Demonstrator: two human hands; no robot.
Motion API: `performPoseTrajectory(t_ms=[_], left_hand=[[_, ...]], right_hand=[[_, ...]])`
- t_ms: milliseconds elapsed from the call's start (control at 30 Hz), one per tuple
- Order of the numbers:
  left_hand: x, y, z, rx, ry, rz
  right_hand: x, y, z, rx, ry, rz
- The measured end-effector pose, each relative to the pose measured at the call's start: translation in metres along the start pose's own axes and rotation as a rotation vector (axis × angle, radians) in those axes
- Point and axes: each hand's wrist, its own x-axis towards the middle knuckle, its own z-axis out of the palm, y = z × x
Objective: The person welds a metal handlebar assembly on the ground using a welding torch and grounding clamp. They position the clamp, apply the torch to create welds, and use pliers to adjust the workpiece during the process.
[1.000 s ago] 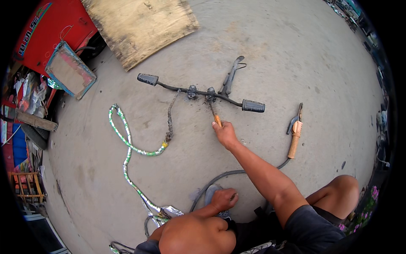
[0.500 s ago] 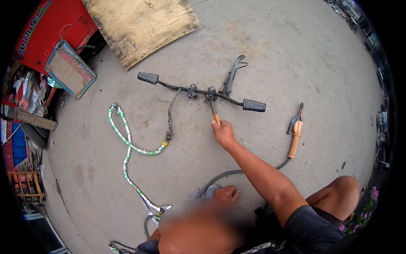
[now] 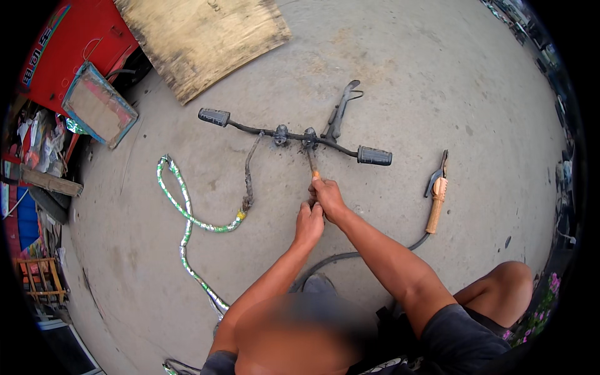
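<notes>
A black motorcycle footrest bar [image 3: 337, 145] with a rubber peg at each end and a kickstand [image 3: 339, 112] lies on the concrete ahead of me. My right hand [image 3: 328, 195] is closed round an orange-handled tool [image 3: 315, 174]. The tool's metal shaft reaches up to the bar's right bracket [image 3: 309, 138], where its tip is hard to make out. Just below, my left hand [image 3: 309, 223] is closed at the handle's lower end, touching the right hand; its grip is partly hidden. Against the bar's left part rests a crusty metal rod [image 3: 249, 178], joined to a foil-wrapped cable [image 3: 187, 215].
To the right lies a welding electrode holder [image 3: 437, 203] with a tan grip and a dark cable [image 3: 342, 255] curving toward my foot [image 3: 320, 284]. A plywood board [image 3: 206, 44], a framed panel [image 3: 100, 103] and a red vehicle [image 3: 81, 47] stand at the far left.
My left hand has come up from beside my foot to the tool's handle, next to my right hand. The right hand keeps its hold at the bracket. The view has shifted slightly.
</notes>
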Motion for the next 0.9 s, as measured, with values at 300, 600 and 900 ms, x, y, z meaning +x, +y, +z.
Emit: performPoseTrajectory(t_ms=[300,600,900], left_hand=[[0.003,0.009,0.008,-0.041,-0.224,0.02],[0.012,0.018,0.017,0.038,-0.265,0.0],[0.025,0.007,0.033,0.094,-0.12,0.178]], right_hand=[[-0.006,-0.02,-0.01,0.021,-0.003,0.102],[-0.004,-0.032,-0.019,-0.145,-0.037,0.129],[-0.012,-0.042,-0.02,-0.281,-0.058,0.074]])
